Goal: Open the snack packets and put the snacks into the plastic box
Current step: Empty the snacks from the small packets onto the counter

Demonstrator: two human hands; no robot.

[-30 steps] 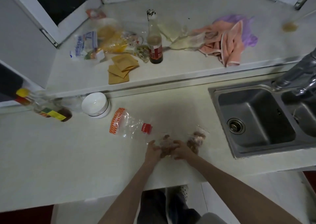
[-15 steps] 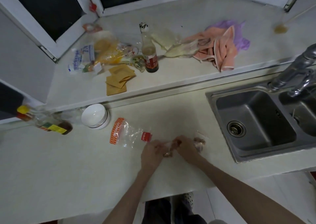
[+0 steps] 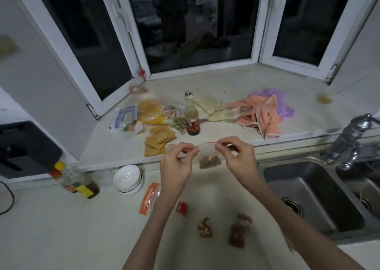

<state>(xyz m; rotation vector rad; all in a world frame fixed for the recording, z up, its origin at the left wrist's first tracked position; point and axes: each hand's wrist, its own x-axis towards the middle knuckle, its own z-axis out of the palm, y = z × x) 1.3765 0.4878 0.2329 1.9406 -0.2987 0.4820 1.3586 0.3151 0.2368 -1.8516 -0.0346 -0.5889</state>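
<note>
I hold a small clear snack packet with brown snacks at its bottom, lifted above the counter. My left hand pinches the left end of its red-edged top and my right hand pinches the right end, so the top is stretched between them. Two more clear packets of brown snacks lie on the counter below, between my forearms. A clear plastic container with an orange band and a red cap lies on its side behind my left forearm.
A white bowl and sauce bottles stand at the left. A double steel sink with a tap is at the right. The raised sill holds a brown bottle, cloths, yellow bags and tan squares.
Both hands have risen from the counter with one packet and now pull its top apart. The camera has tilted up, showing the windows. Two packets stay on the counter.
</note>
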